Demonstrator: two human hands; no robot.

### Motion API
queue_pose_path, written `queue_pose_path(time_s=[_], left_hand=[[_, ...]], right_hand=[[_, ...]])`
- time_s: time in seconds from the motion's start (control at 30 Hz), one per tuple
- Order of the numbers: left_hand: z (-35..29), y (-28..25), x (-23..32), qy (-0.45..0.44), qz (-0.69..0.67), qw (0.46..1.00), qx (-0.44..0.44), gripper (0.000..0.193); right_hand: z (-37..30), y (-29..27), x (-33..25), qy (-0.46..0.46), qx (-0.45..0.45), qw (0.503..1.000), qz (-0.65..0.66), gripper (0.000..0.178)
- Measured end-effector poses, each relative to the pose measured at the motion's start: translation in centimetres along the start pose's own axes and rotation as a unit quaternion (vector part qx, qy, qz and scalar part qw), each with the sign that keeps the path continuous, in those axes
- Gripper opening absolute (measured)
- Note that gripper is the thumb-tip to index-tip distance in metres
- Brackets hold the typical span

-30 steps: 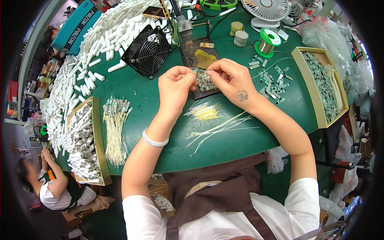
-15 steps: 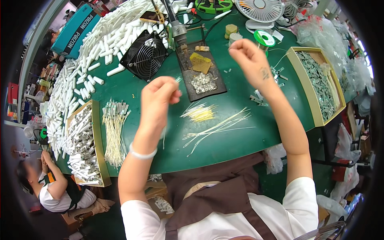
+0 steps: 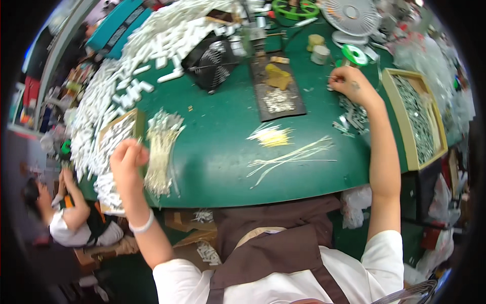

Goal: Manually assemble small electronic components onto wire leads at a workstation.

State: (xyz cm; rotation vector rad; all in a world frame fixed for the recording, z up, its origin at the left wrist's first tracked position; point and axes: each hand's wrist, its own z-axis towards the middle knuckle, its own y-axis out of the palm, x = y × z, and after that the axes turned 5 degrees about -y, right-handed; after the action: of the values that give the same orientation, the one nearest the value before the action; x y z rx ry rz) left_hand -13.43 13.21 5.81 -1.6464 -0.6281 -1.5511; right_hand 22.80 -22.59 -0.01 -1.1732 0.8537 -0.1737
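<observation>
My left hand (image 3: 129, 158) is out at the left of the green table (image 3: 223, 167). Its fingers are curled tight and touch the top of a bundle of white wires (image 3: 161, 152), beside a wooden tray (image 3: 135, 117) of white parts. It is blurred, so whether it holds a wire is unclear. My right hand (image 3: 350, 82) is stretched to the far right, next to a green spool (image 3: 355, 54). Its fingertips pinch a thin wire-like piece (image 3: 331, 77) that points left. A scatter of small metal parts (image 3: 354, 115) lies just below that hand.
A black fan (image 3: 210, 61) and a dark tray (image 3: 296, 109) with small parts and yellow sponges sit mid-table. Loose white strands (image 3: 291, 157) lie near the front edge. There is a wooden box (image 3: 405, 147) of metal parts at right, a heap of white tubes (image 3: 152, 45) at left, and another person (image 3: 66, 218) lower left.
Both hands left the dark tray and spread apart. The left swung down-left to the wire bundle. The right reached up-right to the green spool.
</observation>
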Motion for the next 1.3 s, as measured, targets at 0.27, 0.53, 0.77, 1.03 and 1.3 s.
queue_pose_path(time_s=[0.27,0.53,0.77,1.03,1.3], left_hand=[[5.7,-0.7,-7.1,0.083,0.256,0.96,0.081,0.014],[4.2,2.3,-5.7,0.234,0.422,0.864,0.143,0.015],[-0.9,11.6,-1.7,0.358,0.27,0.885,-0.129,0.012],[-4.0,20.0,-1.6,0.396,0.224,0.795,-0.401,0.01],[-3.9,21.1,-2.6,0.406,0.274,0.783,-0.383,0.009]], right_hand=[[-0.6,0.4,-0.4,-0.046,0.062,0.993,-0.091,0.017],[-1.4,-0.2,-6.3,0.006,0.014,0.979,0.202,0.023],[-1.6,1.6,-9.5,-0.018,-0.087,0.939,0.334,0.017],[-2.1,3.3,-9.4,-0.028,-0.111,0.919,0.376,0.018],[-2.0,3.5,-9.2,-0.024,-0.094,0.929,0.358,0.018]])
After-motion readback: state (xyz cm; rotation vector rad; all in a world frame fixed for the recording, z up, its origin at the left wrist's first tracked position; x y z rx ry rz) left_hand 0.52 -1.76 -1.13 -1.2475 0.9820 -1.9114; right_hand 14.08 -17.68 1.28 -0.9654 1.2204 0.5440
